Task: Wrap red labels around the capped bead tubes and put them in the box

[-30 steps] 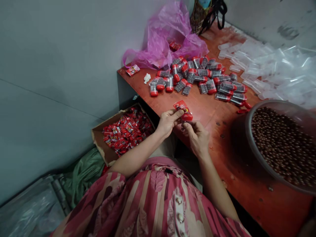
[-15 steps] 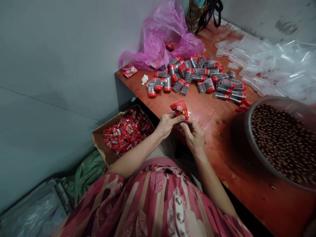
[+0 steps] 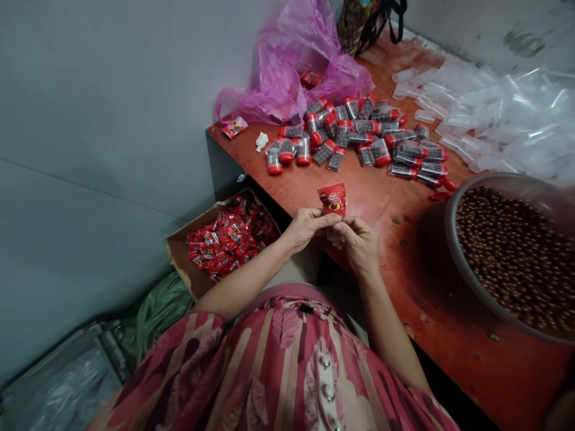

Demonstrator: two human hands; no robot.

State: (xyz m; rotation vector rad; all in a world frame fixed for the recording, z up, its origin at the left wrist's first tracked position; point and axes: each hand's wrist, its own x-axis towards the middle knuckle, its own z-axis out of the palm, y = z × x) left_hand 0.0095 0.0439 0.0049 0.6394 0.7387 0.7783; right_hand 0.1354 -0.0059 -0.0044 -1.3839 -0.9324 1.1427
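Observation:
A small red printed packet (image 3: 333,199) stands up between my hands, over the near edge of the table. My left hand (image 3: 309,227) pinches its lower left part between thumb and fingers. Fingers of my right hand (image 3: 360,240) are closed at the packet's lower right corner, close to my left thumb. Beyond the hands lie several clear tubes with red caps (image 3: 343,134), filled with dark beads. Below and left of my left hand, a cardboard box (image 3: 183,236) holds many red packets (image 3: 224,239).
A large tub (image 3: 453,239) of brown beads (image 3: 512,257) sits on the red table (image 3: 386,299) at right. Empty clear tubes (image 3: 503,114) are piled behind it. A pink plastic bag (image 3: 291,66) lies at the back, near a loose packet (image 3: 234,127) and white scrap (image 3: 262,141).
The packet has turned more upright and faces me more squarely. My right hand has shifted slightly right, its fingers now at the packet's bottom corner.

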